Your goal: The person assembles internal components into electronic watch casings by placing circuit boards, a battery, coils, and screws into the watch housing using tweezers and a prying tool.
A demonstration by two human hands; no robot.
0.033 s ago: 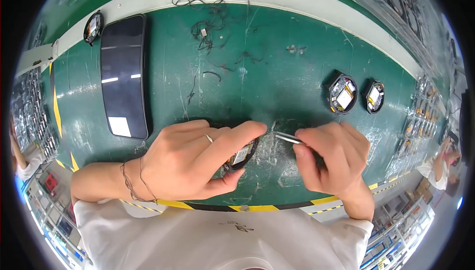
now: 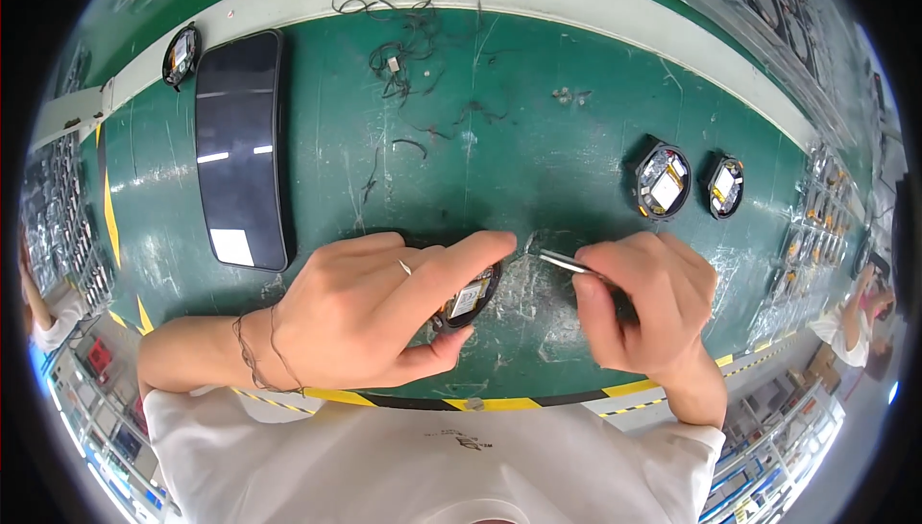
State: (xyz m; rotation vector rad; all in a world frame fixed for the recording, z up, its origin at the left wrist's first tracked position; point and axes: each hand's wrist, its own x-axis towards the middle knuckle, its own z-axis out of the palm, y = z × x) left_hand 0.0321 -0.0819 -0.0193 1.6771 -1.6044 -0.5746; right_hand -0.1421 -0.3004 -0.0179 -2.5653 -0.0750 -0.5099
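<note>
My left hand [image 2: 370, 308] is closed round an open round watch case [image 2: 468, 299], thumb at its near edge and index finger reaching past its far side. Inside the case a pale rectangular part and bits of yellow show; the fingers hide the rest. In my right hand [image 2: 648, 303], slim metal tweezers [image 2: 562, 262] are pinched between thumb and fingers. They point left, their tips close to my left index fingertip. Whether the tips grip anything small there, I cannot tell.
Two more open watch cases [image 2: 663, 182] stand at the right, and another case [image 2: 180, 55] lies far left. Beside that is a long dark glossy panel [image 2: 240, 130]. Loose black wires [image 2: 394, 68] are strewn at the back. Bagged parts [image 2: 812, 236] line the right edge.
The tweezers have shifted slightly right and their tips slightly up. My left index finger has lifted a little, showing more of the watch case.
</note>
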